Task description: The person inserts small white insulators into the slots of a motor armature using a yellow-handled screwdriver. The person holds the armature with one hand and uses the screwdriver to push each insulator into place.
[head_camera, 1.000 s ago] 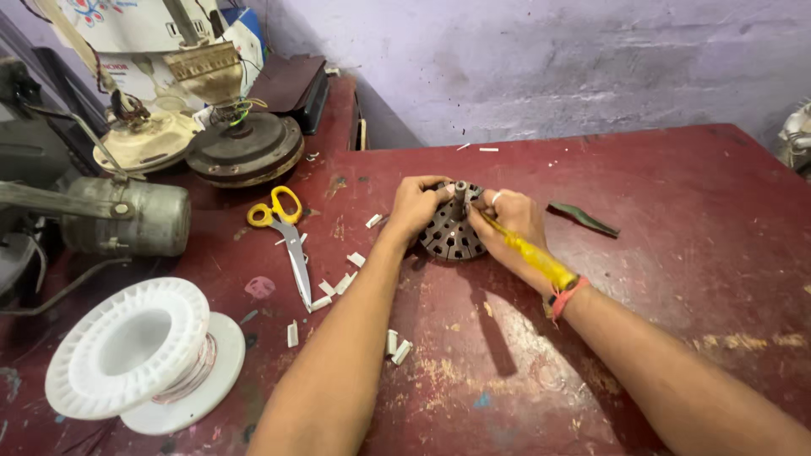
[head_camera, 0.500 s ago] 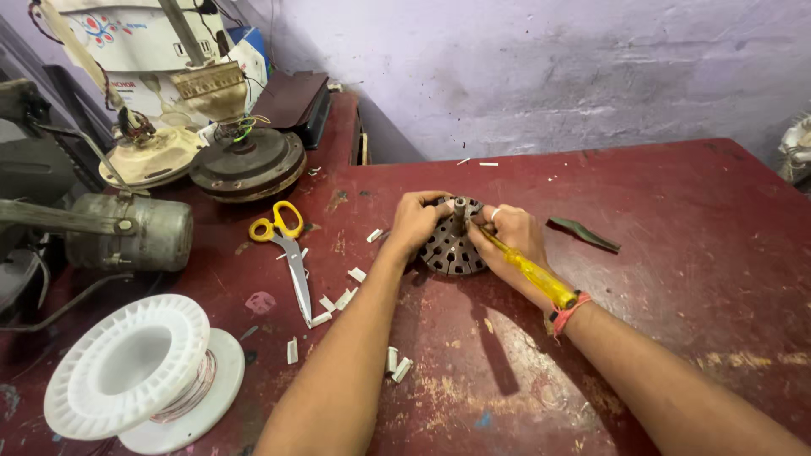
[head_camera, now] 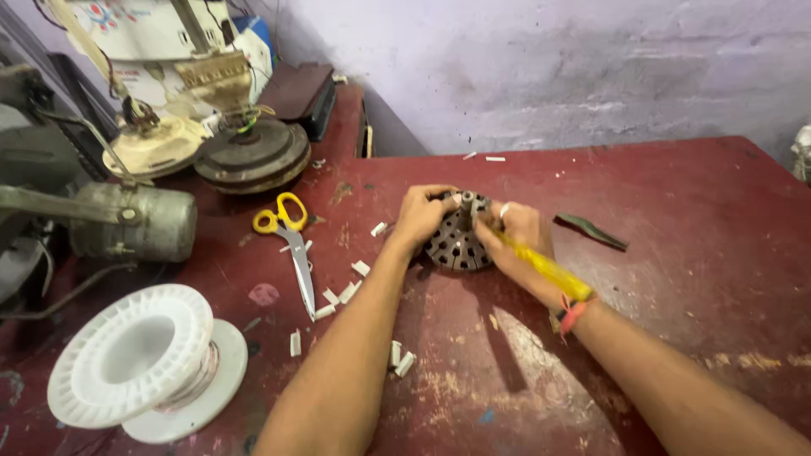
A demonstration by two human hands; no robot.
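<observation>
Our left hand (head_camera: 420, 215) has its grip clamped on the rim of the round slotted metal core (head_camera: 457, 241), which sits mid-table (head_camera: 676, 203). Our right hand (head_camera: 519, 241) grips a yellow-handled tool (head_camera: 545, 268), tip at the core's top. Yellow scissors (head_camera: 291, 241) lie well left, a white spool (head_camera: 139, 359) nearer us.

Both forearms reach forward, left hand (head_camera: 422, 215) and right hand (head_camera: 524, 236) curled closed, close together.
</observation>
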